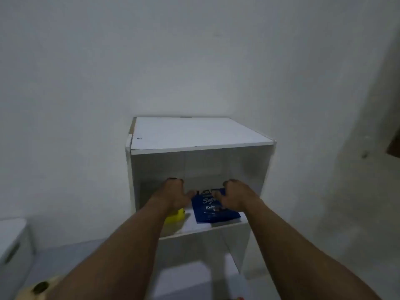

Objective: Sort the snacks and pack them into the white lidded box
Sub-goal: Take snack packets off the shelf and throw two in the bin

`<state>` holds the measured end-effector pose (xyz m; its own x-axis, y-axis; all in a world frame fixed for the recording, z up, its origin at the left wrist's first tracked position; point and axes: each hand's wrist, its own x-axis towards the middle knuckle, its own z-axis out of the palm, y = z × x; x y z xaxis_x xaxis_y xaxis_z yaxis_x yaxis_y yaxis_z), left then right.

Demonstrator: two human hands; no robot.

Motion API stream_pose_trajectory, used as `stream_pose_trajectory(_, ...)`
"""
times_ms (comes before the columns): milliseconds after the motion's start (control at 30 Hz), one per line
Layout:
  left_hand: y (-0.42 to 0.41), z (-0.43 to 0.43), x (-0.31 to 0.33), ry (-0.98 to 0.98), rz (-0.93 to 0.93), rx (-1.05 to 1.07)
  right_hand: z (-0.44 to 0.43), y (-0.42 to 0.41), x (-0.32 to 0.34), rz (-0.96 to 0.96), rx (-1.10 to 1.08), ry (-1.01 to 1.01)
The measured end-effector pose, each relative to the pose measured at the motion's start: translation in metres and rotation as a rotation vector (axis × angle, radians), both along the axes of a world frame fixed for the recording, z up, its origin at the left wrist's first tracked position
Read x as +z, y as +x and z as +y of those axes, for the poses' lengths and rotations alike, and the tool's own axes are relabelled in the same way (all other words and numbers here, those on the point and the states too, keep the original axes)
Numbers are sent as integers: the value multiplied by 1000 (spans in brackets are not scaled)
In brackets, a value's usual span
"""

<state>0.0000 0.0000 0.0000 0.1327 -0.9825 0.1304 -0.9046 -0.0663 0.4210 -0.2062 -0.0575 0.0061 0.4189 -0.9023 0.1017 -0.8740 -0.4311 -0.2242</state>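
Observation:
A blue snack packet (213, 212) with white lettering lies on the middle board (225, 226) of a white shelf unit (194, 133). My right hand (236, 195) curls over the packet's upper right part, thumb on its face. Reaching into the same compartment, my left hand (173, 193) has its fingers stretched toward the back and its thumb beside the packet's top left corner. A yellow snack pack (175, 216) sits under my left wrist, partly hidden by my forearm. The white lidded box (13, 241) stands on the floor at the far left, lid on.
The shelf unit stands against a plain white wall, with an open compartment below the board. A pale yellow object with a dark spot (41, 286) shows at the bottom left edge. Grey floor lies between the box and the unit.

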Motion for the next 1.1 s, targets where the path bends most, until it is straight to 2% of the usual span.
stream_pose_trajectory(100,3,-24,-13,99,-40,85,-39,1,-20,-8,18,83)
stream_pose_trajectory(233,15,-53,-38,223,-133,205,-87,9,-49,87,77,163)
stream_pose_trajectory(333,22,-63,-57,261,-107,269,-110,16,-67,141,124,221)
stream_pose_trajectory(433,29,-70,-69,249,-30,334,-130,22,-84,112,111,300)
stream_pose_trajectory(567,35,-82,-63,309,-68,392,-147,29,-82,151,152,315)
stream_pose_trajectory(667,38,-92,-66,376,57,454,-153,30,-80,161,162,347)
stream_pose_trajectory(800,43,-96,-69,368,237,484,-160,28,-82,130,145,388)
stream_pose_trajectory(1000,47,-98,-64,229,333,510,-162,36,-78,34,136,452)
stream_pose_trajectory(1100,49,-97,-60,178,391,498,-163,40,-78,49,123,464)
